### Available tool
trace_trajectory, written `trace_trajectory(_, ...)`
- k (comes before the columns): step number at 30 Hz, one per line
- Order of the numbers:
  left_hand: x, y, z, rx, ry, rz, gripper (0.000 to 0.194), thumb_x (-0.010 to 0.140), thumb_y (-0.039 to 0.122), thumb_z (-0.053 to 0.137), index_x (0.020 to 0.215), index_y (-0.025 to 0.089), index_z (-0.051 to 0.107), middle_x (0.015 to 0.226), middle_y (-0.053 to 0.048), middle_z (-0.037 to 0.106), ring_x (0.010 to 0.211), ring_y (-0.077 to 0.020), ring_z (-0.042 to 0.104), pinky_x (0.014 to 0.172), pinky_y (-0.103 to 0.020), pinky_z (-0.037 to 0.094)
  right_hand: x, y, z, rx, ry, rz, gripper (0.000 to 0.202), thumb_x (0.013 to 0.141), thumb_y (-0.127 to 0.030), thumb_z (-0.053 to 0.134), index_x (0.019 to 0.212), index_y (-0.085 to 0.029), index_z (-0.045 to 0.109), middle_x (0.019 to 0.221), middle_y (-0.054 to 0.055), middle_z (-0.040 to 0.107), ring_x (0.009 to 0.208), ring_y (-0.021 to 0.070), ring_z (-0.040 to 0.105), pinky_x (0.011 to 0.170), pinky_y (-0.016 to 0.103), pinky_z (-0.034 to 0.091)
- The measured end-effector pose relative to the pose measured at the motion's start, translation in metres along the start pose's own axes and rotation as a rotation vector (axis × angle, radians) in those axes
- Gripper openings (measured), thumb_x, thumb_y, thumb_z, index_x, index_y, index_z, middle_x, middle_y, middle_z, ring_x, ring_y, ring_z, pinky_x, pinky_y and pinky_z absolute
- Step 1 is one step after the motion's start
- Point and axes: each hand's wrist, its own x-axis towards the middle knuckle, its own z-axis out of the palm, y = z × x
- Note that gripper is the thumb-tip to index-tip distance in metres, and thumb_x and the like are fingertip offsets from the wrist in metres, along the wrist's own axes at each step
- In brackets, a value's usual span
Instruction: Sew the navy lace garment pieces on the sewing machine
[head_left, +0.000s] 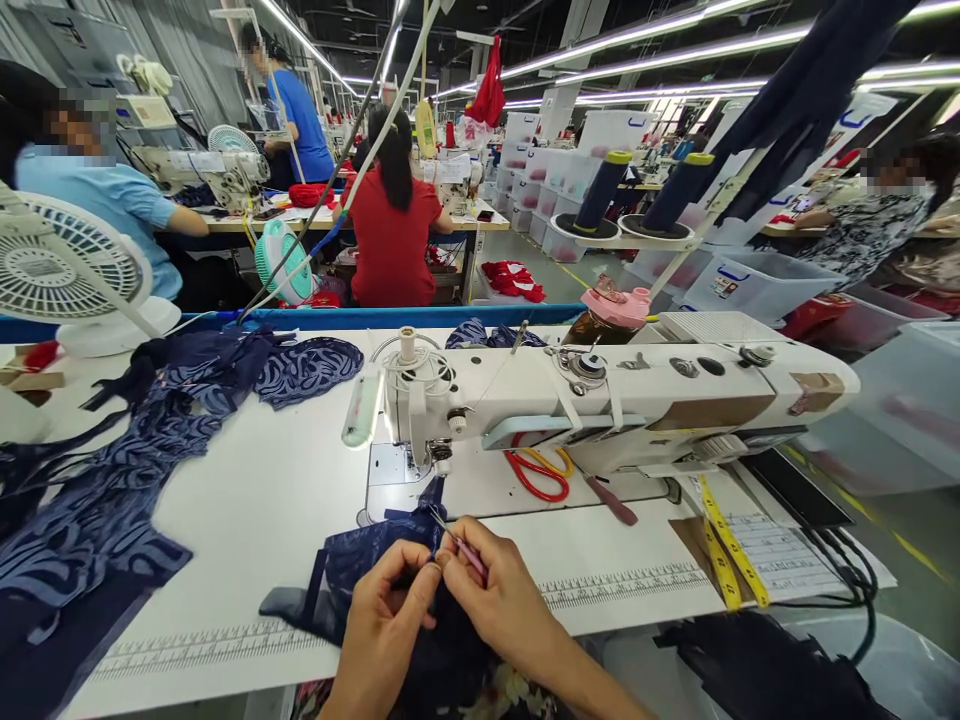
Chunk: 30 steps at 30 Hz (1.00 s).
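Both my hands are at the front edge of the sewing table, over a navy patterned garment (pixel 356 555). My left hand (pixel 394 605) pinches the navy fabric between thumb and forefinger. Almost touching it, my right hand (pixel 487 585) is closed around a small tool with a pinkish handle (pixel 472 560) and thin metal tips. I cannot tell the tool's exact kind. Its tips point up and left at the garment, just in front of the sewing machine's needle area (pixel 435 455). Part of the garment hangs below my hands, over my lap.
A white sewing machine (pixel 637 400) spans the table. Red-handled scissors (pixel 536 478) and a brown-handled tool (pixel 611 498) lie under its arm. Navy patterned pieces (pixel 142 460) spread at left near a fan (pixel 60 260). A yellow tape measure (pixel 724 550) is at right. Co-workers sit beyond.
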Motion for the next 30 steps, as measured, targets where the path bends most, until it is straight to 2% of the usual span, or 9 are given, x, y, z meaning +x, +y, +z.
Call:
trace_trajectory(5,-0.006,-0.001,0.0,0.092,0.029,0.01,0.04,0.089,0.058,0.055,0.079,0.019,0.055,0.072,0.002,0.042,0.059,-0.0107,0.036,0.051,-0.018,0.034,0.001,0.004,-0.007,0.152,0.221,0.004,0.033,0.092,-0.046,0.053,0.074,-0.02,0.045,0.067,-0.004,0.038,0.06,0.0114,0.036,0.054,0.022,0.033)
trace_trajectory(8,-0.007,0.001,-0.003,0.125,0.046,0.073,0.035,0.092,0.054,0.051,0.083,0.021,0.055,0.076,0.001,0.045,0.065,-0.0132,0.039,0.058,-0.02,0.036,0.0,0.008,-0.017,0.065,0.15,0.002,0.036,0.094,-0.051,0.051,0.077,-0.019,0.049,0.067,-0.004,0.041,0.058,0.0116,0.037,0.054,0.022,0.034)
trace_trajectory(10,-0.007,0.004,-0.011,0.18,0.054,0.143,0.031,0.094,0.051,0.049,0.088,0.022,0.056,0.082,-0.001,0.049,0.075,-0.0161,0.044,0.068,-0.022,0.038,0.001,0.019,-0.026,-0.145,0.126,-0.022,0.036,0.095,-0.054,0.051,0.088,-0.019,0.054,0.068,-0.003,0.048,0.057,0.0121,0.042,0.053,0.022,0.034)
trace_trajectory(13,-0.006,0.011,-0.034,0.257,0.053,0.176,0.03,0.095,0.051,0.047,0.09,0.023,0.056,0.08,-0.001,0.047,0.076,-0.0174,0.043,0.067,-0.023,0.037,0.009,0.048,-0.04,-0.686,0.268,-0.148,0.039,0.099,-0.054,0.045,0.106,-0.018,0.058,0.075,0.003,0.06,0.06,0.0172,0.054,0.055,0.025,0.035)
trace_trajectory(17,-0.01,0.028,-0.071,0.304,-0.017,0.161,0.03,0.094,0.05,0.048,0.086,0.022,0.057,0.076,0.0,0.046,0.073,-0.0172,0.042,0.066,-0.024,0.036,0.022,0.068,-0.047,-1.17,0.379,-0.351,0.038,0.103,-0.039,0.038,0.098,-0.013,0.066,0.083,0.015,0.065,0.075,0.0279,0.06,0.064,0.034,0.042)
trace_trajectory(20,-0.016,0.044,-0.094,0.314,-0.069,0.146,0.031,0.094,0.05,0.048,0.084,0.022,0.057,0.077,0.0,0.047,0.074,-0.0168,0.043,0.067,-0.023,0.037,0.024,0.04,-0.035,-0.984,0.275,-0.524,0.029,0.102,-0.023,0.039,0.109,-0.017,0.066,0.104,0.016,0.064,0.096,0.0299,0.058,0.083,0.042,0.044)
trace_trajectory(22,-0.019,0.054,-0.103,0.302,-0.092,0.136,0.031,0.093,0.05,0.05,0.083,0.021,0.058,0.078,0.0,0.049,0.075,-0.0166,0.045,0.068,-0.023,0.038,0.024,0.007,-0.018,-0.642,0.043,-0.564,0.027,0.102,-0.022,0.04,0.118,-0.021,0.062,0.113,0.012,0.061,0.103,0.0255,0.056,0.09,0.039,0.044)
trace_trajectory(26,-0.028,0.058,-0.111,0.216,-0.043,0.117,0.033,0.09,0.052,0.054,0.083,0.02,0.063,0.078,-0.001,0.054,0.074,-0.0163,0.047,0.067,-0.023,0.038,0.033,-0.045,0.028,-0.153,-0.408,-0.365,0.014,0.097,-0.028,0.052,0.1,-0.022,0.064,0.098,0.003,0.065,0.091,0.0184,0.059,0.08,0.028,0.047)
trace_trajectory(30,-0.038,0.04,-0.109,-0.047,0.106,-0.001,0.039,0.083,0.057,0.062,0.088,0.019,0.066,0.079,-0.001,0.058,0.076,-0.0167,0.05,0.067,-0.023,0.04,0.042,-0.051,0.065,-0.127,-0.341,-0.296,0.015,0.093,-0.027,0.054,0.082,-0.02,0.062,0.077,-0.001,0.062,0.073,0.0143,0.056,0.064,0.024,0.041)
